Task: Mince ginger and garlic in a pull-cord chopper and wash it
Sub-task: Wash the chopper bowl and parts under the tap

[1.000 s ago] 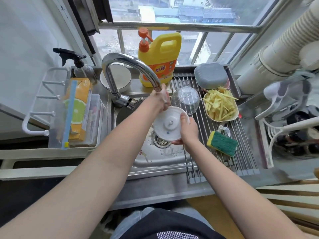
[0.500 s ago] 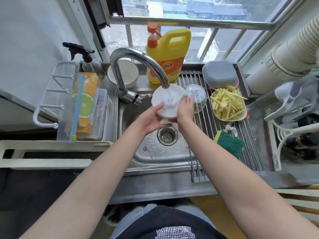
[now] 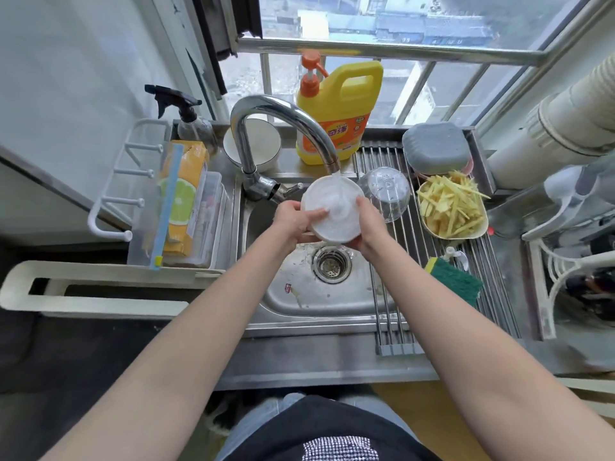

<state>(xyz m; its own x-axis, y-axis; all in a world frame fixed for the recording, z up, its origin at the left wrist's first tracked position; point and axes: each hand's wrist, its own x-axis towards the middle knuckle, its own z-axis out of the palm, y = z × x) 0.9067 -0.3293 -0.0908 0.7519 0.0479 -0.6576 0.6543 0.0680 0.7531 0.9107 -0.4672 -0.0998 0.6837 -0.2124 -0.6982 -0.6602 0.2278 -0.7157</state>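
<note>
Nearest, two bare forearms reach over the counter edge toward the sink; in its basin a drain sits below the hands. To the right, a roll-up rack spans the sink's right side, and a green sponge lies on it. Above the drain, the left hand holds the left edge of the white lid, fingers curled round the rim and thumb on its face; the right hand grips the right edge, fingers wrapped behind; the lid is tilted under the tap, and water runs onto its upper face. Just right of the lid, a clear bowl rests upside down on the rack; beyond it to the right a tray of ginger strips, with a grey box farther back. On the left counter stands a clear bin. Farthest, a yellow soap jug stands by the window, a white dish and a spray bottle to its left.
</note>
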